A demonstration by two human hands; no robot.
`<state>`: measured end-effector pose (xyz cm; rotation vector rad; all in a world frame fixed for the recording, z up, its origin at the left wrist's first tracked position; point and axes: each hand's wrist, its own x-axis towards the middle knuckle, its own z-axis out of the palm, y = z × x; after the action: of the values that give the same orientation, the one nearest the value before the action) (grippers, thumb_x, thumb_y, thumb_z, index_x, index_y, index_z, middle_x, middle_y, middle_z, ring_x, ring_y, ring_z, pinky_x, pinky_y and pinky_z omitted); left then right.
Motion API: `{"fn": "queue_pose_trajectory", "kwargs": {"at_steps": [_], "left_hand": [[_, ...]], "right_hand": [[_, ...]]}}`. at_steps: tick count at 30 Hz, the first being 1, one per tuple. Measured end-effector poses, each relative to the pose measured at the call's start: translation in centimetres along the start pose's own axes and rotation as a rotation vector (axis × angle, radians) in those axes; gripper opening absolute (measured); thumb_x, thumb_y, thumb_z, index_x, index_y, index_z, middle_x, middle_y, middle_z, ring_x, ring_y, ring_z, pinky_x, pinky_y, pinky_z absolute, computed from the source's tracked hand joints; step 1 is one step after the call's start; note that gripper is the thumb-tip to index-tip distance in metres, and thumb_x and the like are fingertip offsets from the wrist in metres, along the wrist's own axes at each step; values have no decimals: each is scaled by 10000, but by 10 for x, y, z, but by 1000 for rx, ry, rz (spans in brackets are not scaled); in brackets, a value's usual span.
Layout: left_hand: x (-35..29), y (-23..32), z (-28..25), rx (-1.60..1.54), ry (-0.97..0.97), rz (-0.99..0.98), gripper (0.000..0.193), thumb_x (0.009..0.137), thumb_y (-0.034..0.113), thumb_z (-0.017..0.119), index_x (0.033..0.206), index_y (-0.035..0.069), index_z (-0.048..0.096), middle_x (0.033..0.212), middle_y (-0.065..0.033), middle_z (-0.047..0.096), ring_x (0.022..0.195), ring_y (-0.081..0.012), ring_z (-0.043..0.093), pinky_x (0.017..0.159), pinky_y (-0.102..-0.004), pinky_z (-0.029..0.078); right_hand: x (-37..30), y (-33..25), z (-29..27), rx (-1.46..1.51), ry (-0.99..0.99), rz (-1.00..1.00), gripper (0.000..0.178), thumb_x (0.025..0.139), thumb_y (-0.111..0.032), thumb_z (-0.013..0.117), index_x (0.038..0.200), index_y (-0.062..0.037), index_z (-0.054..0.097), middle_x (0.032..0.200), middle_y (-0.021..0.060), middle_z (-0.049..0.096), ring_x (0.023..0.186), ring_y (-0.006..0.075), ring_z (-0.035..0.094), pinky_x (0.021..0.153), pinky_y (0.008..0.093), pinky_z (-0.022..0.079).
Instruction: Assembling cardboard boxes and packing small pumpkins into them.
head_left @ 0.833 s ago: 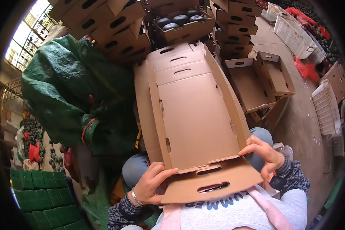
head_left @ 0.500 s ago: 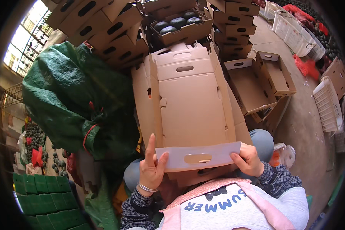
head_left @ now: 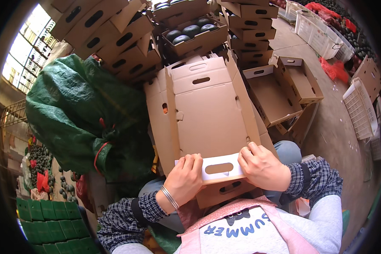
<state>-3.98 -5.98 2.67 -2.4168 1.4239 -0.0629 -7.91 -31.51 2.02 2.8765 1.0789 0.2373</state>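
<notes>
The flat cardboard box (head_left: pixel 207 114) lies across the person's lap, stretching from the knees up toward twelve o'clock. Its near end flap (head_left: pixel 218 168), pale on the side now showing and cut with an oval handle hole, is folded over toward the middle of the sheet. The left hand (head_left: pixel 185 175) presses down on the flap's left end with the fingers curled over its edge; the right hand (head_left: pixel 260 166) clamps the right end the same way, fingers on top. Both hands grip that flap and nothing else.

As I judge it, the folding has only begun. One end flap is turned in, while the long side panels lie nearly flat, the far end at twelve o'clock is not raised, and no corner is locked.

At two o'clock an open made-up box (head_left: pixel 279 91) sits on the floor. Toward twelve o'clock a carton of dark round melons (head_left: pixel 192 31) stands among stacked cartons. A big green sack (head_left: pixel 80 114) bulges at nine o'clock, green crates (head_left: pixel 51 228) sit at seven o'clock, and white crates (head_left: pixel 321 34) at one o'clock.
</notes>
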Motion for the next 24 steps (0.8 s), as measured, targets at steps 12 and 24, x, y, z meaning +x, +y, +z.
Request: {"fn": "queue_pose_trajectory", "kwargs": {"at_steps": [12,24], "left_hand": [[6,-20,3,-262,146,152,617,789,407,687,1160,-57,518,960,-123,539,892,-244,549,749,-326,492],[18,-4,20,-711,-192,302,297,833,254,621,1001,22,543,921,-188,545,817,-340,597,710,-431,536]], "right_hand": [[18,29,-2,222,-252,-171,491,608,-250,756,938,65,574,889,160,570,845,290,571,713,360,526],[18,39,16,456,-498,-393,365,659,-208,688,855,91,613,877,213,629,860,354,621,765,408,530]]}}
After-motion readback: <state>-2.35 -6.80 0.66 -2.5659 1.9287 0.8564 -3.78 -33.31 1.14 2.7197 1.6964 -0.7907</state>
